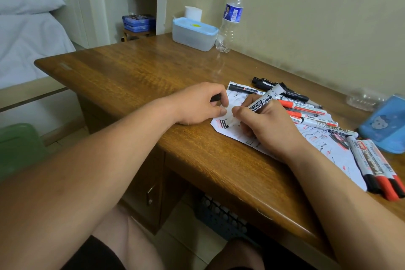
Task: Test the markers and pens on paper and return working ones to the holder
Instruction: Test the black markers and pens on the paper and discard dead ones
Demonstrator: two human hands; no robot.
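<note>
Head view: the right grip (269, 125) is curled around a marker (260, 103), and its tip touches the paper (328, 149), which is full of test strokes. The left grip (197, 105) pinches the black cap (215, 97) at the paper's edge on the counter (131, 72). A pile (302, 105) of markers lies on the paper, and three more (377, 169) lie near the blue holder (383, 125). Testing looks well advanced, but the returning seems mostly left.

Soft, rather dim indoor light fell evenly, a pale sheen lay on the desk (135, 72) at centre, and wide-angle distortion stretched the slightly blurred lower corners.
</note>
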